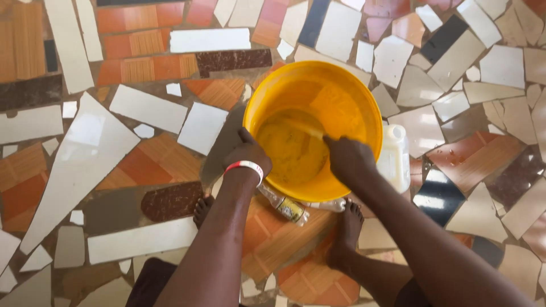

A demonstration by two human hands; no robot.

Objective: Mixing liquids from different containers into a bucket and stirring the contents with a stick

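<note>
Looking down from head view: floor (85, 148) of broken tile pieces, white, orange, brown, dark, set in mortar. My bare feet planted on it, right foot (348, 227) just below yellow bucket (273, 96). Bucket stands upright on floor, mouth facing up at me, yellow mixture (290, 148) in bottom. My left hand (248, 154) grip clamped over near-left rim, red-and-white wristband (245, 167) on wrist. My right hand (348, 160) inside bucket, grip closed round pale stick (301, 129), long axis running up-left across mixture. White jug (395, 156) beside bucket, right. Plastic bottle (284, 206) lying under bucket's near edge.
</note>
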